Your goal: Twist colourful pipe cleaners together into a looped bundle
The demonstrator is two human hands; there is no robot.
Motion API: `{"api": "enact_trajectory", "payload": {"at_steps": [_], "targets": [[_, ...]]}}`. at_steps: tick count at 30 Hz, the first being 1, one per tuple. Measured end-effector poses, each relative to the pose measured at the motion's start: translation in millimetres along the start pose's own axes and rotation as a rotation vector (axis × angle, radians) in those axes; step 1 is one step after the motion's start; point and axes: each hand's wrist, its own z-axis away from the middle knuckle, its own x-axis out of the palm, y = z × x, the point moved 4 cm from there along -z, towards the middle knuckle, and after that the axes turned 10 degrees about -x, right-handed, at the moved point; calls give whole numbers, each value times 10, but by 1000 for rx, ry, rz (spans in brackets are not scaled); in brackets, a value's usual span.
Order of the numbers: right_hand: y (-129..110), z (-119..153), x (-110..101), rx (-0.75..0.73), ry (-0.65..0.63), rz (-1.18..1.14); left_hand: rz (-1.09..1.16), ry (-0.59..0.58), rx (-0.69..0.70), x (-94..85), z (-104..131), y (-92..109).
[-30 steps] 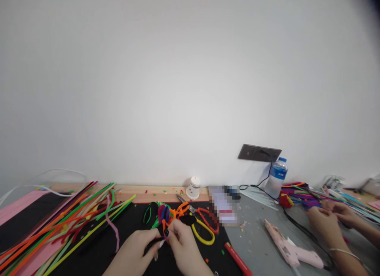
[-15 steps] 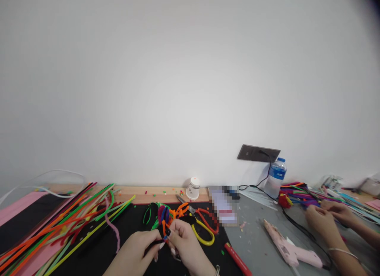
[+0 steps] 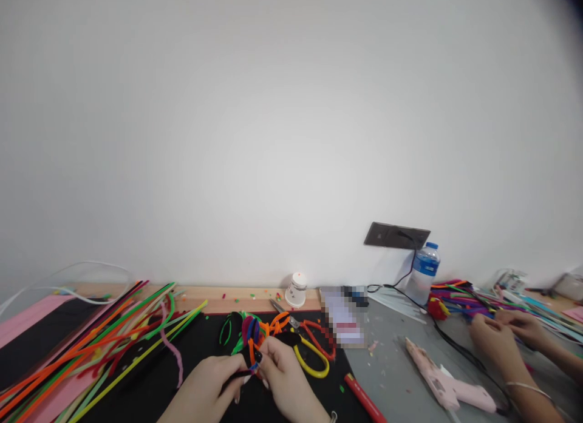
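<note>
My left hand (image 3: pixel 209 383) is closed, thumb and fingers pinching a dark pipe cleaner (image 3: pixel 237 374). Against it, my right hand (image 3: pixel 288 380) pinches a small piece with orange and blue pipe cleaner (image 3: pixel 252 353) in it; the fingertips partly hide how the strands join. Just beyond my fingers lie bent pipe cleaners: a green loop (image 3: pixel 225 330), a purple and blue coil (image 3: pixel 249 329) and an orange twist (image 3: pixel 279 320). Beside my right hand is a pair of scissors (image 3: pixel 319 365) with yellow and red handles. All of these rest on a black mat (image 3: pixel 136 392).
Loose pipe cleaners (image 3: pixel 113 344) spread over the left side. A white cup (image 3: pixel 296 289), a phone (image 3: pixel 341 320) and a red pen-like stick (image 3: pixel 364 399) surround the mat. Rightward are a pink glue gun (image 3: pixel 446 383), its black cable, a bottle (image 3: pixel 423 271) and another person's hands (image 3: pixel 505 335).
My right hand's fingers have shifted slightly around the piece, and the thumb has moved a little. Both hands stay in nearly the same place.
</note>
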Motion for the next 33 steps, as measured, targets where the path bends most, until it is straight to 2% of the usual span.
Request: {"api": "enact_trajectory", "payload": {"at_steps": [6,11,17,19,22,24,27,30,33], "targets": [[58,-21,50,100,0,-269,11,10,24,19,-7,-2],[49,-45,62,102,2,-277,-35,48,-29,30,-29,-67],[87,-58,69,74,117,-262,-17,28,-19,23,-19,-40],[71,-67,37,58,173,-341,65,32,9,-22,-5,-2],[6,-75,-99,-10,359,-481,174,92,10,-128,15,15],[-31,-74,-193,-40,451,-553,237,159,-27,-194,21,-18],[-56,-66,-279,-40,498,-603,439,191,-128,-218,8,-118],[-69,-54,-293,-40,490,-650,789,67,-270,-128,-19,-185],[-74,-53,-254,-4,435,-739,1084,-96,-347,-17,-23,-130]]}}
